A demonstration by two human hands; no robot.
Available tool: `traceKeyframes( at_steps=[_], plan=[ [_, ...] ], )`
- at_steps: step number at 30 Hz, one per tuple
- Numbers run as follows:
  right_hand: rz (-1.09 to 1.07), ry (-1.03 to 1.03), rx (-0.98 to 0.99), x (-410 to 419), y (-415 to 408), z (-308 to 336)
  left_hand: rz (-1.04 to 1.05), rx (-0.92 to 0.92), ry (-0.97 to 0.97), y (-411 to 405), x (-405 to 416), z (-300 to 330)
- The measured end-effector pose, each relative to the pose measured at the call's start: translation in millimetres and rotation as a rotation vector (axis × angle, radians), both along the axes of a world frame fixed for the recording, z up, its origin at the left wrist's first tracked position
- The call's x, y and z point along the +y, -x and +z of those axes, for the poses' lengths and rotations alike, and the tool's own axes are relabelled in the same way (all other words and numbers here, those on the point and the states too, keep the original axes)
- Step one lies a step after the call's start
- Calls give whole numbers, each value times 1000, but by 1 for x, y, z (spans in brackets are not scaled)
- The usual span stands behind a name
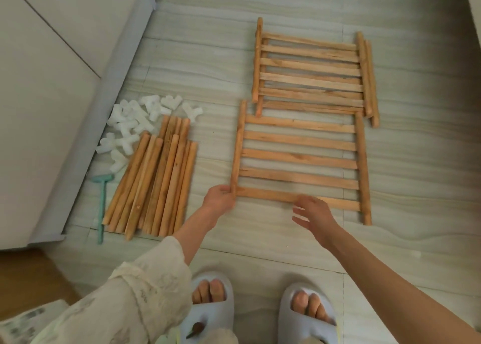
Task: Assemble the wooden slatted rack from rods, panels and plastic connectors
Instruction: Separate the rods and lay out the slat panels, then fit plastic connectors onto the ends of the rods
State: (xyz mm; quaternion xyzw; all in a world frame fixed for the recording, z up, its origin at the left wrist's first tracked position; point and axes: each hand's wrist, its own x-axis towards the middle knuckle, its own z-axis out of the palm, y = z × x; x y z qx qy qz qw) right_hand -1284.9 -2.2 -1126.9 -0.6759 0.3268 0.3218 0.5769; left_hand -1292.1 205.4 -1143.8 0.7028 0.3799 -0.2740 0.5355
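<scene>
Slippered feet (256, 307) stand nearest. Left hand (220, 197) pinches the near slatted panel's (299, 158) left rail; right hand (313, 212) hovers open. Rails run away from the person, slats crosswise.

I count three slatted wooden panels (299, 158), one heap of white plastic connectors (135, 125), one teal plastic mallet (102, 203), two pale slippers (212, 307).

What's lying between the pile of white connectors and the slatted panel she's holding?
In the head view, a bundle of loose wooden rods lies between the white plastic connectors and the near slatted panel, then a strip of bare floor.
</scene>
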Motion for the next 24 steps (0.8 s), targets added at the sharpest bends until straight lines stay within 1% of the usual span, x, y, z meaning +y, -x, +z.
traceKeyframes(
  at_steps=[1, 2, 3, 4, 5, 6, 8, 11, 12, 14, 16, 20, 22, 24],
  plan=[
    [264, 238, -115, 0, -2, -6, -14, -8, -22, -2, 4, 0],
    [530, 440, -250, -2, -4, -12, -65, -35, -90, -5, 9, 0],
    [755, 583, -374, -3, -7, -18, -133, -78, -184, -10, 14, 1],
    [933, 669, -456, -3, -10, -22, -196, -136, -280, -17, 20, 0],
    [1067, 715, -475, -2, -15, -26, -250, -202, -360, -26, 27, 0],
    [1169, 737, -457, -1, -20, -28, -303, -258, -436, -36, 35, -2],
    [1300, 765, -394, 3, -25, -31, -403, -330, -592, -59, 53, -5],
    [1363, 842, -399, 9, -23, -35, -457, -347, -797, -94, 74, -2],
    [1347, 868, -428, 10, -20, -38, -482, -343, -868, -105, 79, -1],
    [1289, 932, -564, 10, -19, -43, -565, -309, -957, -123, 86, -3],
    [1243, 947, -651, 8, -22, -48, -629, -243, -971, -138, 91, -9],
    [1222, 924, -690, 8, -20, -54, -572, -159, -942, -162, 97, -19],
    [1239, 951, -688, 10, -21, -53, -576, -192, -995, -168, 101, -18],
    [1274, 952, -726, 12, -24, -53, -603, -254, -1060, -168, 103, -17]
  ],
)
